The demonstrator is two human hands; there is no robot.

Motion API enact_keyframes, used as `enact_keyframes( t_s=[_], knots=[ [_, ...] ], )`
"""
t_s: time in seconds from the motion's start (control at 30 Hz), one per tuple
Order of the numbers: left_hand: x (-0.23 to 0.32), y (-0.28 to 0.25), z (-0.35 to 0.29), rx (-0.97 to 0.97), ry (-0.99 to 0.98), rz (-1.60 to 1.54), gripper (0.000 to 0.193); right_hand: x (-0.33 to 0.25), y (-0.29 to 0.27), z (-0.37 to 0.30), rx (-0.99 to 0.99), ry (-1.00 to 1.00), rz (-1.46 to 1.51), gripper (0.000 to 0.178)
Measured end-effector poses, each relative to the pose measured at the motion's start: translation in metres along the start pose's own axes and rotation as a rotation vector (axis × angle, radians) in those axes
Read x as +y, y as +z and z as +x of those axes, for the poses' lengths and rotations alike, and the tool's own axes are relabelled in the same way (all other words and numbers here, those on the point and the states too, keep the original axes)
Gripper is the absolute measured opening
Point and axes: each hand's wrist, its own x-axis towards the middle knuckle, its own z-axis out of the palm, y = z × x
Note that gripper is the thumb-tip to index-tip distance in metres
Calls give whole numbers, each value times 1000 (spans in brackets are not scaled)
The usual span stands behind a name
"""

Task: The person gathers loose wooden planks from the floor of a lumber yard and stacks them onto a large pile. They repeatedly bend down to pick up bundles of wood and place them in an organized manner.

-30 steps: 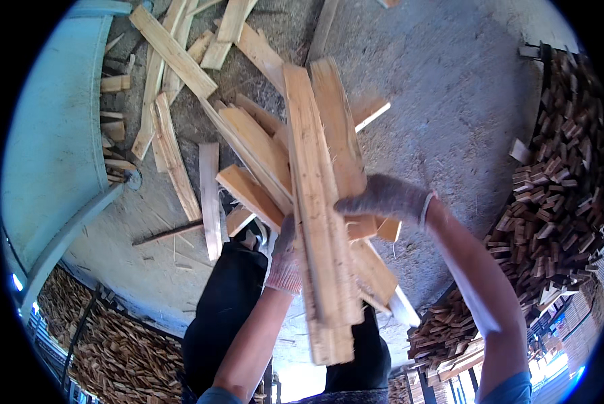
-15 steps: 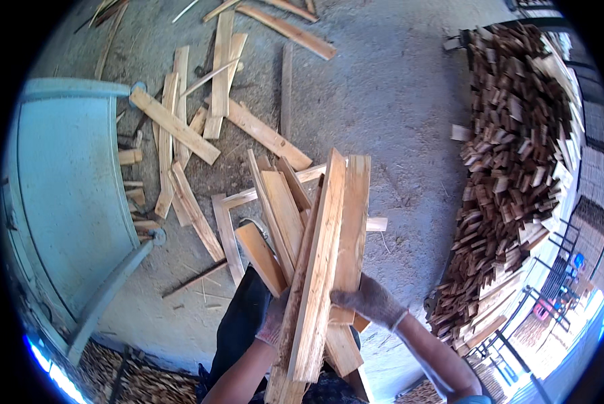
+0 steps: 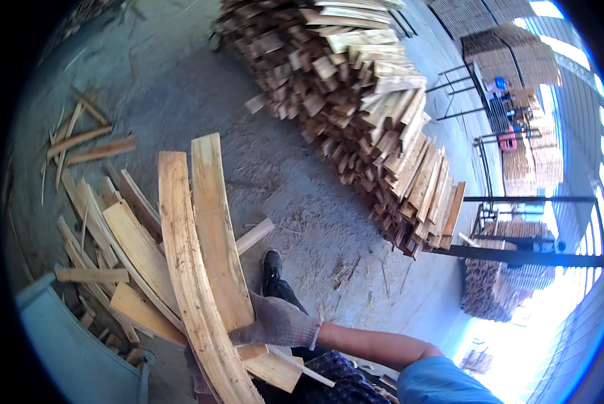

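Note:
I carry a loose bundle of wooden planks (image 3: 184, 249) against my body, their ends fanning out in different directions. My right hand (image 3: 275, 321), in a grey knit glove, grips the right side of the bundle, its fingers bent around a wide pale board (image 3: 214, 229). My left hand (image 3: 197, 374) is mostly hidden behind the front plank; only a bit of its glove shows under the bundle at the lower left, supporting the load. Shorter boards (image 3: 268, 367) poke out below my right hand.
A long stack of cut boards (image 3: 356, 114) runs along the upper right. Scattered planks (image 3: 93, 145) lie on the concrete floor at left, beside a pale blue cart (image 3: 73, 343). My shoe (image 3: 272, 266) shows ahead. Black metal racks (image 3: 517, 252) and bundled wood stand at far right.
My view has swung to the right, so the stack of boards now sits ahead and the cart lies at the lower left. Both hands keep the bundle of planks.

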Motion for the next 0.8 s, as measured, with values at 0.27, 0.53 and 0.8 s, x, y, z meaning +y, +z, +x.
enact_keyframes(
  t_s=[0.27, 0.53, 0.8],
  knots=[
    [-8, 167, -18, -127, -50, 268, 40, 38, -87, -141, 296, 216, 248, 95],
    [-124, 453, -19, -497, -177, 1039, 41, 130, -179, -296, 1018, 86, 687, 63],
    [-229, 649, 84, -1118, -65, 1275, 36, 233, -322, -330, 1416, 188, 518, 62]
  ],
)
